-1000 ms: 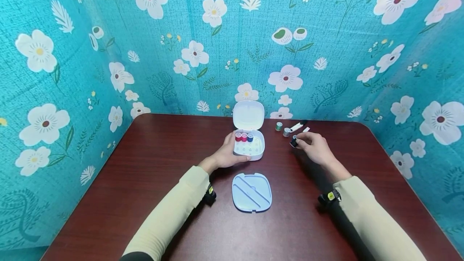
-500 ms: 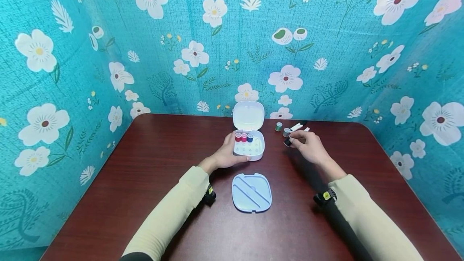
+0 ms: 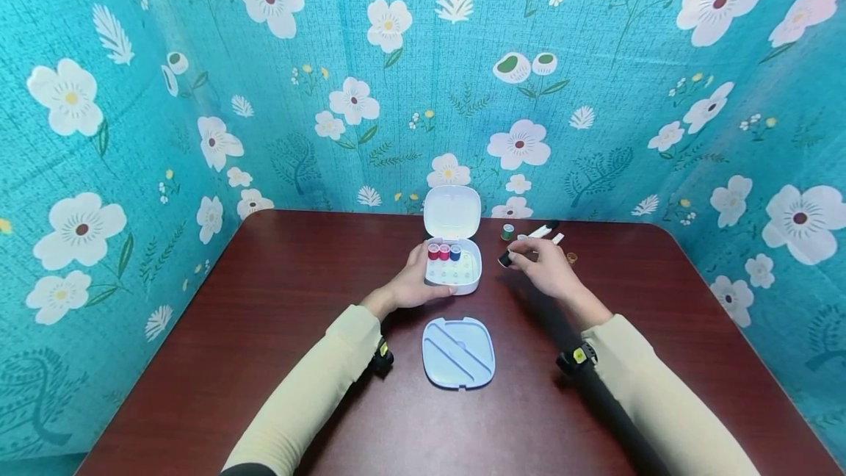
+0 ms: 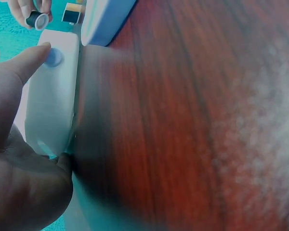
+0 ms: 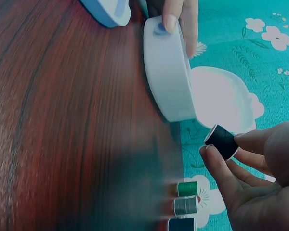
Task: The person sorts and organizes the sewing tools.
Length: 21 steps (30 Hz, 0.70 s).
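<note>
In the head view a white sewing box [image 3: 467, 287] stands with its hinged lid [image 3: 452, 211] raised. A red spool [image 3: 433, 251], a pink spool [image 3: 445, 252] and a blue spool [image 3: 455, 253] sit in its back row, with bare pegs in front. My left hand [image 3: 413, 282] grips the box's left side, its thumb pressed on the front near the round catch [image 4: 53, 57]. Right of the box, my right hand [image 3: 545, 266] pinches a black thread spool [image 5: 222, 142] between thumb and fingers, tilted and raised over the table.
A pale blue grooved tray [image 3: 459, 353] lies nearer me. Beyond my right hand are a green spool [image 3: 507, 232], a grey spool [image 5: 185, 206], a dark spool [image 5: 181, 224], a slim white-and-black tool [image 3: 546, 229] and a small gold ring-shaped thing [image 3: 571, 258]. A flowered curtain [image 3: 396, 109] hangs behind.
My right hand has moved left with the black spool, closer to the box, uncovering the gold thing and partly covering the grey spool. My left hand has stayed on the box.
</note>
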### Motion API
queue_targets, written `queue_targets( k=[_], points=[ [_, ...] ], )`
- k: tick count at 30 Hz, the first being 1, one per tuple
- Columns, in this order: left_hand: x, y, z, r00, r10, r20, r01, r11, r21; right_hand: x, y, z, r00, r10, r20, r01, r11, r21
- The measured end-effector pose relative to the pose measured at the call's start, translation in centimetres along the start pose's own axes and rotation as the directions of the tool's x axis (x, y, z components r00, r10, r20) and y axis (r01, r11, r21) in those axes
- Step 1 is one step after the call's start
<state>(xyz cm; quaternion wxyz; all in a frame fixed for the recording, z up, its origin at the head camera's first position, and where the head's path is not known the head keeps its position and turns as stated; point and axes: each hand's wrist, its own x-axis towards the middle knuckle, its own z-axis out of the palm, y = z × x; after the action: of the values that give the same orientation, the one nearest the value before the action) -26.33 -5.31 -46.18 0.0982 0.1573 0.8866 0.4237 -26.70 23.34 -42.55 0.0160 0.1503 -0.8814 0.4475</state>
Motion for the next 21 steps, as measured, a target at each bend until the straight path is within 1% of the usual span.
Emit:
queue_targets(
  k=[6, 14, 21],
  points=[
    [0.1, -0.2, 0.1, 1.0, 0.012, -0.006, -0.012, 1.0, 0.011, 0.3, -0.7, 0.7, 0.999, -0.033, 0.004, 0.033, 0.999, 0.001],
    [0.1, -0.1, 0.1, 1.0, 0.01, -0.009, -0.009, 1.0, 0.007, 0.6, -1.5, 1.6, 1.0, -0.025, 0.01, 0.025, 1.0, 0.003],
    [0.2, -0.2, 0.1, 1.0, 0.016, -0.008, -0.016, 1.0, -0.002, 0.9, -1.4, 2.3, 0.999, -0.031, 0.022, 0.032, 0.999, -0.043]
  ],
)
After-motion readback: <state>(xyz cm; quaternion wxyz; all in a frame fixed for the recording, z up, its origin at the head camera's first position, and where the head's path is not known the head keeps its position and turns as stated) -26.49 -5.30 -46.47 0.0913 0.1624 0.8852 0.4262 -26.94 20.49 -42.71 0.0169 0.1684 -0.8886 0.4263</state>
